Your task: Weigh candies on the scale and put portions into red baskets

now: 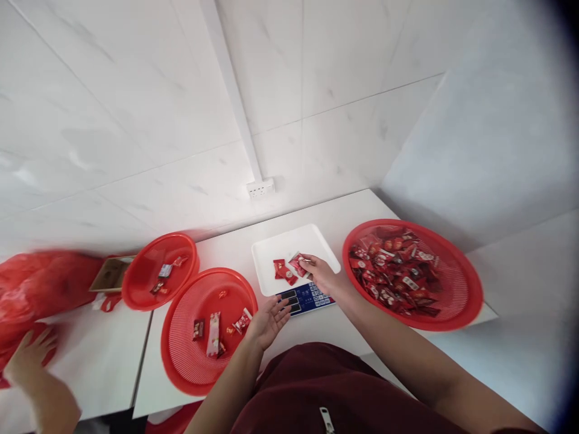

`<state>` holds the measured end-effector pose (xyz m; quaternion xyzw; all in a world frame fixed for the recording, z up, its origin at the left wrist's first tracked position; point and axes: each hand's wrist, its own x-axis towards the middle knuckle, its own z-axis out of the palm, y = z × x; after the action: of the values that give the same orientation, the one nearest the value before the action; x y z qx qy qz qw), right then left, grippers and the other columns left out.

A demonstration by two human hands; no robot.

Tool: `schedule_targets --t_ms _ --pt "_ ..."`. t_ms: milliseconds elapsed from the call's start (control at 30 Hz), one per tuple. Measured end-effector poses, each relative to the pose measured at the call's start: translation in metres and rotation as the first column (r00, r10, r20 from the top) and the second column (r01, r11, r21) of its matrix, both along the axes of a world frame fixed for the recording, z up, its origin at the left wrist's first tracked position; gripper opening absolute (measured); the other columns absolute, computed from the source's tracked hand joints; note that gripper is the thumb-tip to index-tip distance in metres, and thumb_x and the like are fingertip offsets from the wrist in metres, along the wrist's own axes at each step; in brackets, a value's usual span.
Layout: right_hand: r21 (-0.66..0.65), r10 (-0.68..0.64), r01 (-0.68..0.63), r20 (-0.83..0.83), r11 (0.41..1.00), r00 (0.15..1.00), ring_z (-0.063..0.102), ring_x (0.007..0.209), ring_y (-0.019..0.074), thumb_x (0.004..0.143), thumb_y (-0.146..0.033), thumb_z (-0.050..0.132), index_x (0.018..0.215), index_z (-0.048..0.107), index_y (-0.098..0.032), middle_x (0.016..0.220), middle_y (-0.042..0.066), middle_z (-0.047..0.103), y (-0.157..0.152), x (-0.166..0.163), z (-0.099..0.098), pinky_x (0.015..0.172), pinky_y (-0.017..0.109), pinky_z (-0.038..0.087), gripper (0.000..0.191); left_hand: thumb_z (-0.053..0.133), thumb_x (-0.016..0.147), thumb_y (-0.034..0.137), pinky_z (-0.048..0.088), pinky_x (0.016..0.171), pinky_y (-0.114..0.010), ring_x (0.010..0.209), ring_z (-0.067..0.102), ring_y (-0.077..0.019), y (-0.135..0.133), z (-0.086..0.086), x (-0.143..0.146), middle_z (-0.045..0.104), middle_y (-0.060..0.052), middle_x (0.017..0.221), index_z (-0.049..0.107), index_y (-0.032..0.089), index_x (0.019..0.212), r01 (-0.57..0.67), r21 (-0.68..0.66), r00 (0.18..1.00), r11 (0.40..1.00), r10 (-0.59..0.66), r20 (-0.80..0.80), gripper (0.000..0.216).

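My right hand (322, 274) is closed on a red-and-white candy packet (298, 264) above the white tray (312, 237) of a digital scale. More red packets (283, 271) lie on the tray just left of those fingers. The scale's blue keypad panel (305, 299) faces me along the tray's front. Palm up and fingers apart, my left hand (270, 319) holds nothing and hovers near the panel's left end. Right of the scale stands a large red basket (470, 289) heaped with red candy packets (398, 271).
Left of the scale, a red basket (176, 355) holds several wrapped sweets. A smaller red basket (131, 283) sits behind it, beside a cardboard box (108, 274). Another person's hand (31, 355) touches a red plastic bag (49, 277). A socket (261, 188) is on the wall.
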<state>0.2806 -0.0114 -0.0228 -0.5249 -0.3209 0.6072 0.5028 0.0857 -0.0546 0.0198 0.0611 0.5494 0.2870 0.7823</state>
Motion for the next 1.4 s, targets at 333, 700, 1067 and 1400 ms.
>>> schedule_targets --t_ms 333,700,1067,1400 --pt "0.058 -0.102 0.085 0.652 0.995 0.752 0.027 0.134 0.0214 0.086 -0.036 0.045 0.138 0.032 -0.022 0.146 0.009 0.032 0.002 0.068 -0.009 0.11 0.041 0.021 0.056 0.055 0.085 0.017 0.053 0.079 -0.029 0.089 0.067 -0.0197 0.001 0.0 0.015 0.063 -0.014 0.113 0.054 0.014 0.109 0.062 0.019 0.995 0.998 -0.06 -0.083 0.024" --pt "-0.241 0.214 0.02 0.896 0.97 0.389 0.054 0.105 0.025 0.075 -0.024 0.058 0.104 0.063 -0.023 0.115 0.009 0.06 -0.097 0.213 -0.04 0.087 0.033 0.038 0.03 0.055 0.085 0.017 0.054 0.078 -0.029 0.09 0.068 -0.02 -0.003 -0.008 0.018 0.066 -0.013 0.11 0.055 0.014 0.11 0.085 0.005 0.99 0.996 -0.084 -0.113 0.025" --pt "-0.236 0.108 0.289 0.911 0.928 0.397 0.049 0.117 0.0274 0.079 -0.028 0.052 0.13 0.046 -0.017 0.13 0.015 0.052 -0.08 0.256 -0.047 0.091 0.032 0.038 0.052 0.056 0.085 0.019 0.054 0.075 -0.027 0.088 0.068 -0.0191 -0.004 -0.006 0.037 0.067 -0.014 0.106 0.053 0.013 0.113 0.126 -0.006 0.985 0.992 -0.125 -0.117 0.028" --pt "-0.291 0.115 0.129 0.69 0.948 0.714 0.062 0.08 0.0236 0.062 -0.027 0.067 0.097 0.066 -0.015 0.092 0.012 0.07 -0.044 0.226 -0.047 0.068 0.03 0.045 0.038 0.057 0.084 0.017 0.054 0.069 -0.024 0.076 0.069 -0.0157 -0.006 0.002 0.032 0.07 -0.01 0.092 0.056 0.013 0.106 0.094 0.015 0.983 0.995 -0.09 -0.161 0.022"
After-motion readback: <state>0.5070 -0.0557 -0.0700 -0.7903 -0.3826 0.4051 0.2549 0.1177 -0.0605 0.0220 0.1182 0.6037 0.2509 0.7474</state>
